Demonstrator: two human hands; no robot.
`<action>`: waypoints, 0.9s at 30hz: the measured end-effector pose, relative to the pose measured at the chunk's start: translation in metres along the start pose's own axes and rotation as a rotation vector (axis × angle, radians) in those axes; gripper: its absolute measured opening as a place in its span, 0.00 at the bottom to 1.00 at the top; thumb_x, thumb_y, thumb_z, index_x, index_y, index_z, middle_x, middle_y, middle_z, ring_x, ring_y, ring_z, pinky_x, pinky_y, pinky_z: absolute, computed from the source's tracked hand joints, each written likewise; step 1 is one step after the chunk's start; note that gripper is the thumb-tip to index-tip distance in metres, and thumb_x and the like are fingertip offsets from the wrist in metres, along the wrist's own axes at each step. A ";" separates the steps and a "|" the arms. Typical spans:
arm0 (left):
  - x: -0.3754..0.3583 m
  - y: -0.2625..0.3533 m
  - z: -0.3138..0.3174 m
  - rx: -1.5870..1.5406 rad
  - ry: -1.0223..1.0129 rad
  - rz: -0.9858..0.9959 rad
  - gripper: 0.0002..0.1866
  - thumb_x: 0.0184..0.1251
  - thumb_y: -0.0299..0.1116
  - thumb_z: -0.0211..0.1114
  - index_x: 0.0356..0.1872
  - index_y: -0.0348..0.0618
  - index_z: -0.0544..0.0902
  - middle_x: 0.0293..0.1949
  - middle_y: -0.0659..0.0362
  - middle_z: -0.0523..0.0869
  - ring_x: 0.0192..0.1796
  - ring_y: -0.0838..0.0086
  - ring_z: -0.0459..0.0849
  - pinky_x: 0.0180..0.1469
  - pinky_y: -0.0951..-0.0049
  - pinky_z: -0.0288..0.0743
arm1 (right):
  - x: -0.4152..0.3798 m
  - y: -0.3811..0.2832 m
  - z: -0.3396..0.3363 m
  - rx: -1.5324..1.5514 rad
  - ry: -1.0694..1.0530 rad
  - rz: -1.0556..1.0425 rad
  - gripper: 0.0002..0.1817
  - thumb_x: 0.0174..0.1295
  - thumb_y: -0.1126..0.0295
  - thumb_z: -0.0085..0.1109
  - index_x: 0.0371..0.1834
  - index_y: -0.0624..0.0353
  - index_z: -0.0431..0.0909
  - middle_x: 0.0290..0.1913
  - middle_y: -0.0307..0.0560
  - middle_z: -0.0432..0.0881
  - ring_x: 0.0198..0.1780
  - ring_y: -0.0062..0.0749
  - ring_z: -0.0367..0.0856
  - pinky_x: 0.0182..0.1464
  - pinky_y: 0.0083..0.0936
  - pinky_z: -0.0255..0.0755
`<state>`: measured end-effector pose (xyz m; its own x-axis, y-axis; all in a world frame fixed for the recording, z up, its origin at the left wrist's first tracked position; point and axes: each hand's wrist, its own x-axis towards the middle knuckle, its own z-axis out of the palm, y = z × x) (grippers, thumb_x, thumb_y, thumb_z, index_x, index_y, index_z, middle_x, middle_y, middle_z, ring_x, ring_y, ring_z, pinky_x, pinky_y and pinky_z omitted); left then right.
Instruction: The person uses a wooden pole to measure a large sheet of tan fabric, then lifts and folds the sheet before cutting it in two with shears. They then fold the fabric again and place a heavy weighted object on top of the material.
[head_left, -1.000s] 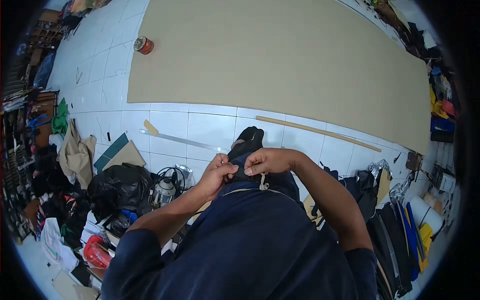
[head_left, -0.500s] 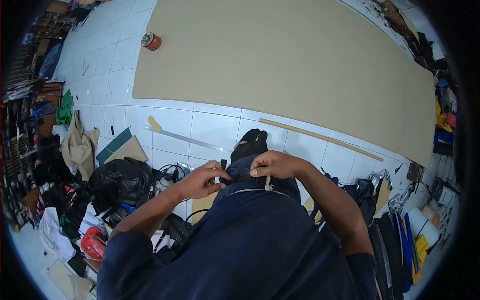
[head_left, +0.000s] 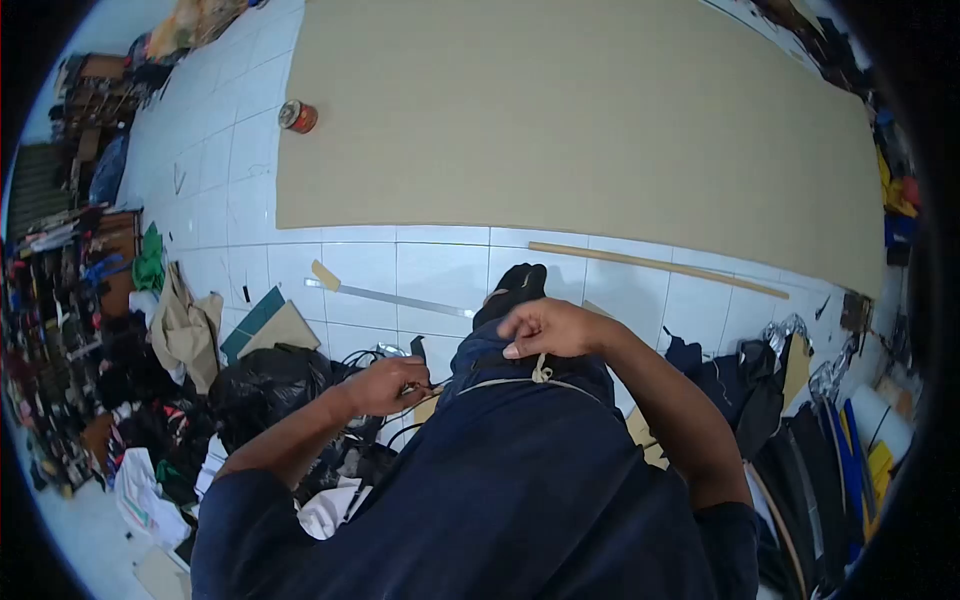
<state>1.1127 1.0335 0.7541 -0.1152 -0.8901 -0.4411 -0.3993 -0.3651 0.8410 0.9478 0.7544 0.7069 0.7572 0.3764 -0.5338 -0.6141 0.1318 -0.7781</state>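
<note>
At the left of the waist, my left hand (head_left: 390, 386) is closed with its fingers curled. A dark flat strip (head_left: 418, 347) sticks up just above it, apparently from its grip. My right hand (head_left: 548, 327) is in front of the waist, fingers bent and thumb pointing left, over dark cloth; whatever it pinches is hidden. A pale knotted cord (head_left: 541, 374) hangs under that hand, on a light tie running across the dark blue clothing (head_left: 520, 470). Ahead of the hands, a foot in a dark covering (head_left: 518, 282) shows on the tiles.
A large beige sheet (head_left: 580, 120) covers the tiled floor ahead, with a red can (head_left: 298, 117) at its left edge. A metal ruler (head_left: 400, 299) and a long tan strip (head_left: 655, 262) lie nearer. Black bags (head_left: 270, 390) crowd the left; rolled materials (head_left: 815, 490) stand right.
My left hand has moved left and down, away from my right hand, and its fingers have curled in. The dark strip has shifted left with it. My right hand remains at the waist.
</note>
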 end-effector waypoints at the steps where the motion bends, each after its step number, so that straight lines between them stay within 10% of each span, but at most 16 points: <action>1: 0.005 0.006 0.003 -0.002 -0.037 -0.030 0.03 0.55 0.22 0.63 0.31 0.38 0.79 0.29 0.52 0.76 0.33 0.55 0.79 0.34 0.61 0.72 | -0.006 0.001 0.000 0.011 0.031 0.031 0.14 0.66 0.64 0.64 0.45 0.65 0.81 0.38 0.42 0.84 0.43 0.21 0.80 0.50 0.20 0.72; 9: 0.083 -0.005 -0.026 -0.142 -0.473 -0.339 0.18 0.50 0.24 0.62 0.46 0.42 0.82 0.45 0.56 0.83 0.46 0.68 0.81 0.47 0.68 0.74 | -0.085 0.086 -0.032 -0.024 0.901 -0.117 0.18 0.63 0.57 0.64 0.44 0.63 0.81 0.36 0.48 0.84 0.39 0.33 0.82 0.45 0.28 0.74; 13: 0.179 0.004 -0.030 -0.267 -0.103 -0.412 0.11 0.63 0.34 0.60 0.42 0.38 0.80 0.36 0.60 0.82 0.39 0.74 0.79 0.44 0.71 0.74 | -0.176 0.196 -0.011 -0.038 1.401 0.138 0.19 0.63 0.54 0.61 0.42 0.61 0.81 0.39 0.51 0.84 0.39 0.38 0.83 0.45 0.30 0.74; 15: 0.228 -0.023 -0.003 -0.143 0.168 -0.299 0.12 0.65 0.38 0.59 0.38 0.39 0.80 0.30 0.60 0.82 0.35 0.74 0.79 0.39 0.70 0.73 | -0.220 0.260 0.028 0.022 1.460 0.311 0.22 0.62 0.50 0.62 0.42 0.61 0.82 0.39 0.51 0.85 0.40 0.41 0.83 0.45 0.32 0.75; 21: 0.283 -0.020 0.064 0.342 -0.586 -0.363 0.16 0.63 0.42 0.61 0.38 0.39 0.86 0.35 0.54 0.86 0.40 0.68 0.83 0.45 0.66 0.76 | -0.335 0.370 0.184 0.290 1.548 0.627 0.21 0.61 0.50 0.62 0.39 0.61 0.81 0.36 0.50 0.85 0.38 0.43 0.84 0.44 0.33 0.76; 27: 0.334 0.164 0.175 0.359 -1.024 -0.492 0.16 0.65 0.42 0.60 0.46 0.43 0.85 0.41 0.62 0.87 0.46 0.76 0.80 0.50 0.70 0.74 | -0.392 0.404 0.286 0.631 1.315 0.242 0.13 0.63 0.60 0.61 0.39 0.59 0.82 0.36 0.48 0.86 0.38 0.36 0.84 0.42 0.33 0.76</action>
<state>0.8501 0.7239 0.6895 -0.4860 0.0155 -0.8738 -0.8168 -0.3637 0.4478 0.3395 0.9221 0.6959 0.0663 -0.5900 -0.8047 -0.4838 0.6863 -0.5431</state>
